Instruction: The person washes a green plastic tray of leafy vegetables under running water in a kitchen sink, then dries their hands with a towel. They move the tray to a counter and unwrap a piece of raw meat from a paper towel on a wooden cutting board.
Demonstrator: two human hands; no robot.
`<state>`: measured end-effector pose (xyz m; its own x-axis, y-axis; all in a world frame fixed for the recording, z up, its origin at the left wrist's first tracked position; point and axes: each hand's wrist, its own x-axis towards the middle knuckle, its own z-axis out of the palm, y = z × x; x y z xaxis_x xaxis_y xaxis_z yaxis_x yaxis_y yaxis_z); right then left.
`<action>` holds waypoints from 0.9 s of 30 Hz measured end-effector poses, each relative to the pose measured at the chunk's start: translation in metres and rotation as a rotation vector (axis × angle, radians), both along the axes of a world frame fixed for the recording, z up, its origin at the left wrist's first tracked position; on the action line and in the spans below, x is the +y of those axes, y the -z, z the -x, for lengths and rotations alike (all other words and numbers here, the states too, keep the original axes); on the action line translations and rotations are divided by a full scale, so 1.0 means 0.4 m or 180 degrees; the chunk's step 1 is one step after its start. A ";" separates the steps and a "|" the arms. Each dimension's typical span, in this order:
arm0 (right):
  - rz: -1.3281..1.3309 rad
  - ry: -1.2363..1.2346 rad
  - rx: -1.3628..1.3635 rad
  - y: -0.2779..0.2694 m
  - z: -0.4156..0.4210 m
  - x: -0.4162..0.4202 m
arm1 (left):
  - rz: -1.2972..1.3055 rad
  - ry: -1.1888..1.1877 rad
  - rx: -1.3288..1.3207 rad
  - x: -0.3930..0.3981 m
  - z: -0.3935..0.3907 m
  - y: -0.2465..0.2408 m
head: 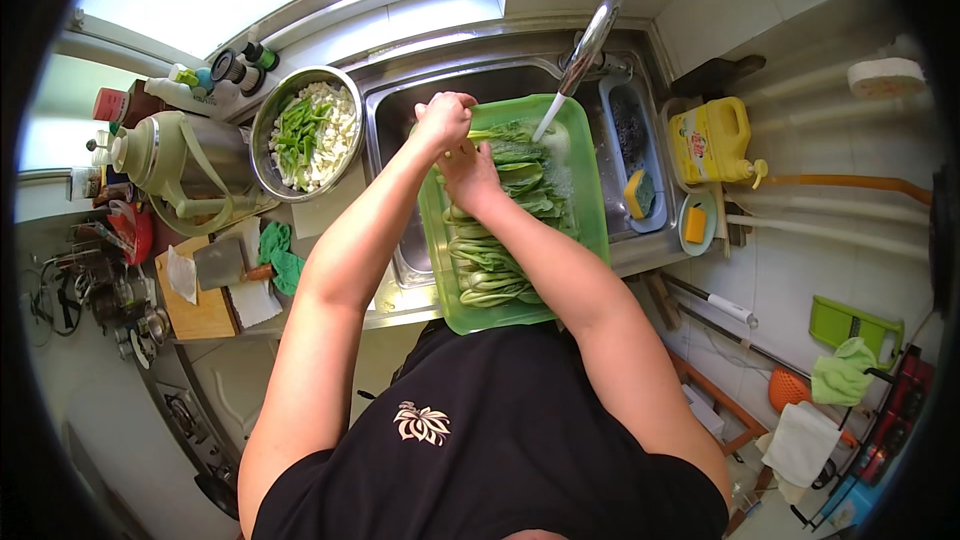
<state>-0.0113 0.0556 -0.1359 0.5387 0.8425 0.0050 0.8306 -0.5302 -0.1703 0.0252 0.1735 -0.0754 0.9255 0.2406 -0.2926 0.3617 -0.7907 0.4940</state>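
Note:
A green plastic basin (598,217) sits over the stainless-steel sink (405,90), holding water and a row of leafy greens (491,259) with pale stems to the left. Water runs from the chrome faucet (592,34) into its far end. My left hand (448,121) is above the basin's far left corner with its fingers curled. Just below it, my right hand (472,178) rests among the stems, its fingertips close under the left hand. Whether either hand grips a stalk is hidden by the overlapping fingers.
Left of the sink stand a steel bowl (255,139) of chopped vegetables, a thermos flask (187,165) and a cutting board (214,315) with a cleaver (220,264). On the right are a blue caddy (609,109) with a sponge (640,193), and a yellow detergent jug (709,139).

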 end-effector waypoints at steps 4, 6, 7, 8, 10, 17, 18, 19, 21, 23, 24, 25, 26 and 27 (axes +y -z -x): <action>-0.0406 -0.0394 -0.0221 -0.039 -0.014 -0.023 | 0.0079 0.0082 -0.0137 0.021 -0.004 0.057; -0.0566 -0.0524 -0.0028 -0.108 -0.016 -0.063 | 0.0125 0.0008 -0.0185 0.033 -0.002 0.094; -0.0623 -0.0554 0.0076 -0.143 -0.020 -0.093 | 0.0102 -0.0027 -0.0089 0.020 -0.004 0.083; -0.0780 -0.0479 0.0233 -0.179 -0.026 -0.120 | 0.0082 -0.0052 0.0010 0.001 -0.006 0.053; -0.1133 -0.0325 0.0491 -0.260 -0.040 -0.155 | 0.0015 -0.0111 0.0094 -0.002 -0.007 0.040; -0.2922 0.0590 0.1913 -0.340 -0.075 -0.259 | 0.0033 -0.0110 0.0141 0.006 -0.006 0.042; -0.3309 0.0807 0.2521 -0.302 -0.078 -0.266 | 0.0043 -0.0097 0.0163 0.003 -0.012 0.037; -0.3685 0.1017 0.3143 -0.263 -0.081 -0.270 | 0.0053 -0.0094 0.0191 0.002 -0.014 0.034; -0.3357 0.1491 0.3239 -0.152 -0.098 -0.287 | 0.0049 -0.0066 0.0190 0.000 -0.015 0.028; -0.2628 0.1825 0.2687 -0.011 -0.125 -0.325 | 0.0015 -0.0026 0.0137 -0.003 -0.016 0.024; -0.2073 0.1530 0.1638 -0.006 -0.123 -0.331 | 0.0004 -0.0019 0.0112 -0.003 -0.014 0.023; -0.1845 0.1538 0.1442 0.001 -0.118 -0.332 | -0.0006 -0.0011 0.0085 -0.003 -0.014 0.021; -0.1617 0.1545 0.1245 0.008 -0.113 -0.332 | -0.0014 0.0001 0.0057 -0.003 -0.015 0.019; -0.1377 0.1553 0.1065 0.014 -0.098 -0.332 | -0.0016 0.0011 0.0048 -0.005 -0.011 0.019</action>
<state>0.0278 -0.0772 -0.1416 0.8832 0.4661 0.0523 0.3839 -0.6543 -0.6515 0.0295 0.1717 -0.0830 0.9218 0.2389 -0.3054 0.3664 -0.7944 0.4845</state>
